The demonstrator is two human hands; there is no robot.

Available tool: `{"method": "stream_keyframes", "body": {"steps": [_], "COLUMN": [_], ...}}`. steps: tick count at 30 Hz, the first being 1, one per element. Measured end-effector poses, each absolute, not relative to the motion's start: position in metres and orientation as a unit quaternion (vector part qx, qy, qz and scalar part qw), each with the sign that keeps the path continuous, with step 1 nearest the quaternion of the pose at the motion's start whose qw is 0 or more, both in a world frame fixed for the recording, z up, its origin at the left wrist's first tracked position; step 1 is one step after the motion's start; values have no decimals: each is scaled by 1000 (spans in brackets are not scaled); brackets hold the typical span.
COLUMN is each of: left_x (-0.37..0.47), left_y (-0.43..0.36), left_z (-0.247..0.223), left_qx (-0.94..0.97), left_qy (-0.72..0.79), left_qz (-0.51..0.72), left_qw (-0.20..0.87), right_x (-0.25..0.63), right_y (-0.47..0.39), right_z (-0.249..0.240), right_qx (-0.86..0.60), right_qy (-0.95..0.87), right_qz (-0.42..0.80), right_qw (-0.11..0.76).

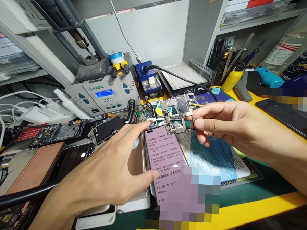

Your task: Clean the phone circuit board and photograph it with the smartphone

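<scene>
My right hand (220, 123) pinches a phone logic board (178, 113) by its right edge between thumb and fingers, raised above the bench. Metal shields and a dark chip show on the board. Below it lies a smartphone (164, 156) with its lit screen full of Chinese text; the lower end is blurred out. My left hand (115, 164) reaches over the phone's left side with thumb and index finger spread. Its index fingertip is by the phone's top corner and its thumb tip overlaps the left edge of the screen. Whether either presses on it, I cannot tell.
A hot-air rework station (103, 95) and a blue soldering unit (147, 78) stand behind. Opened phones (58, 134) and white cables (1, 110) crowd the left. On the right are a yellow bottle (233, 76), a dark phone (287, 117) and a blue-white mat (213, 159).
</scene>
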State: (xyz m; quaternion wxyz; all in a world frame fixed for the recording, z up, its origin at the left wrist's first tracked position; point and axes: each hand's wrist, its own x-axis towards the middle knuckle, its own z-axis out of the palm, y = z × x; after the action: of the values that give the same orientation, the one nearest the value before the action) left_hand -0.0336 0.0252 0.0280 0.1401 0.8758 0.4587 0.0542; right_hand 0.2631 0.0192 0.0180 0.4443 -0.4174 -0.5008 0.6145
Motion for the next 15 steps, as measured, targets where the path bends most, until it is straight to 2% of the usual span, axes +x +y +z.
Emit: {"method": "stream_keyframes", "body": {"steps": [15], "left_x": [-36], "left_y": [21], "left_z": [29], "left_qx": [874], "left_qy": [461], "left_qz": [51], "left_qw": [146], "right_x": [260], "right_y": [17], "right_z": [22], "right_qx": [-431], "right_qy": [-499], "right_qz": [608], "right_qw": [442]}}
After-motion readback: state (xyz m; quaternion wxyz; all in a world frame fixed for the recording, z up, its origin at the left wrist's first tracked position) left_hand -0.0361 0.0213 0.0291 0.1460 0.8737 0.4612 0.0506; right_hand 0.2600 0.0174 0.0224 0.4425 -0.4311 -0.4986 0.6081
